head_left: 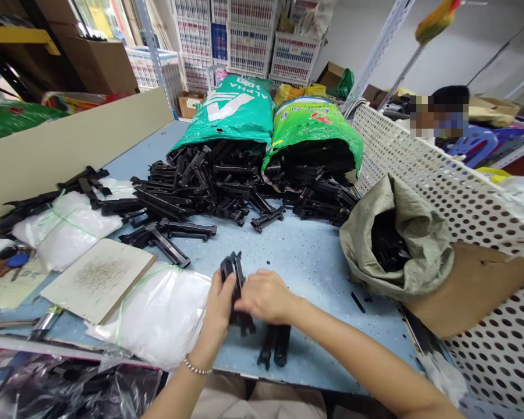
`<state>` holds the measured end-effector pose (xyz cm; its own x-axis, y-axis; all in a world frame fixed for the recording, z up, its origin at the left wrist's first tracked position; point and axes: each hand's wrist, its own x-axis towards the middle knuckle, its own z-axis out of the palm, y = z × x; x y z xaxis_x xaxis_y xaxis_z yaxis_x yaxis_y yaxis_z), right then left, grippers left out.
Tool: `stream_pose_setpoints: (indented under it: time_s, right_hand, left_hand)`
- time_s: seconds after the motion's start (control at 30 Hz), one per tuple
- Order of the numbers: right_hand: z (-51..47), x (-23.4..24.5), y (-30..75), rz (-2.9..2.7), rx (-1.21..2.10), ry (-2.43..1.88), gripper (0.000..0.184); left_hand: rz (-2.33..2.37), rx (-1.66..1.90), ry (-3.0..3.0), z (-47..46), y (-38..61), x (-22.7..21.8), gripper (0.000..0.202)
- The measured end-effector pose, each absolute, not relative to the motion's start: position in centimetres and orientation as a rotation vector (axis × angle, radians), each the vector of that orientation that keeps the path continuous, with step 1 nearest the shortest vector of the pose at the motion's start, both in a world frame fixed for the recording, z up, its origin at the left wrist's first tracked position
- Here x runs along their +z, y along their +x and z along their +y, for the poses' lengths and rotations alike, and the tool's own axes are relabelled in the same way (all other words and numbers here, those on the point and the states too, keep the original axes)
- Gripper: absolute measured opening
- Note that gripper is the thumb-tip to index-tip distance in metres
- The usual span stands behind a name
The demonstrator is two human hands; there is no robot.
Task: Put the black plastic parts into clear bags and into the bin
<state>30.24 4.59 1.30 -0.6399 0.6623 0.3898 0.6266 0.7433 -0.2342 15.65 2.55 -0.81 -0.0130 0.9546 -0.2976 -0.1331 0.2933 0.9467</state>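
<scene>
A black part [233, 269] is gripped above the surface [327, 285] by the left hand [220, 297], apparently steadied for the right hand [264, 297] curled against it; whether that hand grips anything is hidden. Similar pieces [282, 345] lie just beside, while beyond, a heap [168, 201] spills from two bags [233, 110], mouths facing near, probably for easy reach.

Head camera, one. Position: wearer's head, above the near edge of the surface [317, 250]. Facing: forward and down. Range: fingers [229, 283] near, lower centre; stacked crates [250, 52] well back, at top.
</scene>
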Motion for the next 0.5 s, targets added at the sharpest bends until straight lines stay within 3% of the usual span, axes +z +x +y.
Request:
stream_pose_setpoints:
  time_s: [0.1, 0.2, 0.37, 0.5]
  right_hand:
    - [11.5, 1.7, 31.1, -2.356, 0.146, -1.436, 0.03]
    - [16.7, 2.1, 32.9, -2.267, 0.182, -1.649, 0.034]
    - [16.1, 3.7, 35.5, -2.206, 0.279, -1.612, 0.028]
    - [9.9, 5.2, 35.1, -1.77, 0.873, -1.263, 0.036]
  left_hand:
    - [1.233, 0.919, 1.003, 1.0, 16.3, -2.7, 0.049]
    - [1.247, 0.86, 1.249, -0.8, 17.5, -4.1, 0.047]
    - [1.282, 0.897, 1.439, 0.5, 16.3, -3.1, 0.051]
    - [1.088, 1.069, 1.37, 3.0, 14.9, 1.0, 0.075]
